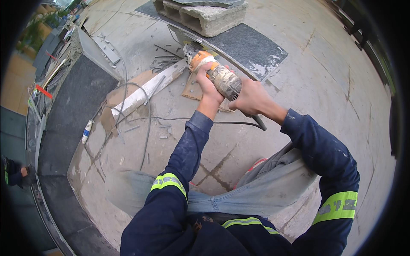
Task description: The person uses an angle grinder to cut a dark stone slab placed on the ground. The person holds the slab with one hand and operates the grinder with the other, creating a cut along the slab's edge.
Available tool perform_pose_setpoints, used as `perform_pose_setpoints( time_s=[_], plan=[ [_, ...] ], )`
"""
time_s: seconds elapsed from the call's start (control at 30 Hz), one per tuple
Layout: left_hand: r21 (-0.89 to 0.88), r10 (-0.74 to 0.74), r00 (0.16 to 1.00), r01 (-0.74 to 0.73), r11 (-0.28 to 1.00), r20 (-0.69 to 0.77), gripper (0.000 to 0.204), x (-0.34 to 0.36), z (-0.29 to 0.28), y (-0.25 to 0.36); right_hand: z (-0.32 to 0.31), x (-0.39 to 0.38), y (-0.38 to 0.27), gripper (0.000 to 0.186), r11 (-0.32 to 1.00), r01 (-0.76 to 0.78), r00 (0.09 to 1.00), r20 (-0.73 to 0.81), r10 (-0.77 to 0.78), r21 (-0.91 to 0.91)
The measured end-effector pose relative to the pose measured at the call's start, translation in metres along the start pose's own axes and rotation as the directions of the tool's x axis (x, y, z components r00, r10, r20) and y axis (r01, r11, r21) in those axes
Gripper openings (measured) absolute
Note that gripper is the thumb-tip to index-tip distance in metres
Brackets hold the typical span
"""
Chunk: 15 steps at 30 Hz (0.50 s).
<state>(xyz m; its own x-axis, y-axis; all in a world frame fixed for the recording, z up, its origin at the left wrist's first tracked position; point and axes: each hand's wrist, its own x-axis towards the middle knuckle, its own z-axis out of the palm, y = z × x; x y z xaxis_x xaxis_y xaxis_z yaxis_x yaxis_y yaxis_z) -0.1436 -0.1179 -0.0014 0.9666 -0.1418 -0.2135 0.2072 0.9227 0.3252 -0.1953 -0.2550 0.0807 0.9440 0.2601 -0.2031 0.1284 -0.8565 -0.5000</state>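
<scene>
Judging by its bulk, I take the power tool (225,81) for a fairly heavy, rigid thing that wants two hands. It is held just off the near edge of the dark slab (256,45), with its head (188,50) right by that edge; whether the two touch, I can't make out. My left grip (208,86) is clamped around the barrel behind the orange collar (201,59), and my right grip (252,97) is closed on the rear end, on the person's side of the slab. I'd take hold in just those places: one hand forward to carry the weight, the other behind to steer, and fingers well back from the head. The casing seems hard, but its pale, dusty coating could make bare skin slide, so I'd want a full wrap rather than fingertips. The cord (259,123) trails from the back toward the floor on the near side of the slab; it looks bendy and might tug at the rear. The slab itself I'd treat as stiff and prone to chipping at its edge, weighted as it is by the concrete block (222,20) on top.
</scene>
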Motion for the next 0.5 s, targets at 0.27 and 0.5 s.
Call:
perform_pose_setpoints(
  time_s=[0.27,0.5],
  plan=[
    [-0.023,0.007,0.999,-0.008,1.000,-0.048,0.054,-0.007,0.011,0.000,-0.014,-0.006,-0.016,0.063,0.997,-0.050,0.998,0.031,0.051,-0.053],
    [0.024,0.025,0.998,-0.024,0.999,-0.053,0.056,-0.001,0.008,0.005,-0.014,0.003,-0.017,0.061,0.998,-0.055,0.997,0.060,0.055,-0.002]
  ],
)
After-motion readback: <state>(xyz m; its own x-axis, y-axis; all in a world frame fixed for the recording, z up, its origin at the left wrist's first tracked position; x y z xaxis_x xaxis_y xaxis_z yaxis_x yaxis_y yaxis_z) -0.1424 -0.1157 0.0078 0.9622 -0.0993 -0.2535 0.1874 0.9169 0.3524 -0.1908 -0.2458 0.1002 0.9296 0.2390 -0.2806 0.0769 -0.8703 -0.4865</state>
